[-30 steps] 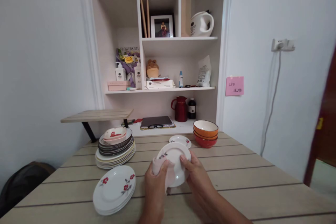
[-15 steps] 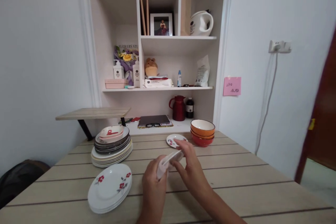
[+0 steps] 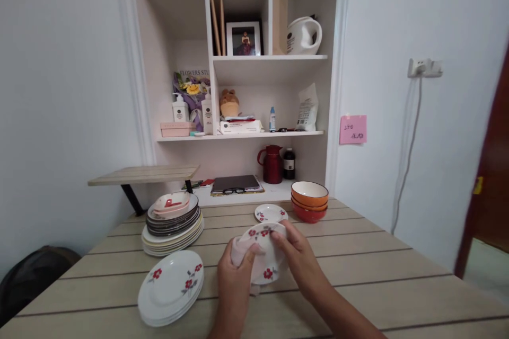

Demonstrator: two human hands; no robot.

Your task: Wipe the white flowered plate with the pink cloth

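A small white saucer with red flowers is held up above the table, its patterned face tilted toward me. My left hand grips its left edge through a pale cloth, thumb over the front. My right hand pinches the right rim, with the thumb on the face and the other fingers mostly hidden behind. Just beyond lies another flowered saucer on the table. To the left of my left hand is a short stack of larger flowered plates.
A taller pile of plates topped by pink-rimmed dishes stands at the back left. Stacked orange and red bowls are at the back right. Behind are a laptop, a red jug and a raised wooden shelf.
The saucer, seen nearly edge-on before, has turned so its flowered face shows. My left thumb now presses on the front, and my right hand has shifted slightly down along the right rim.
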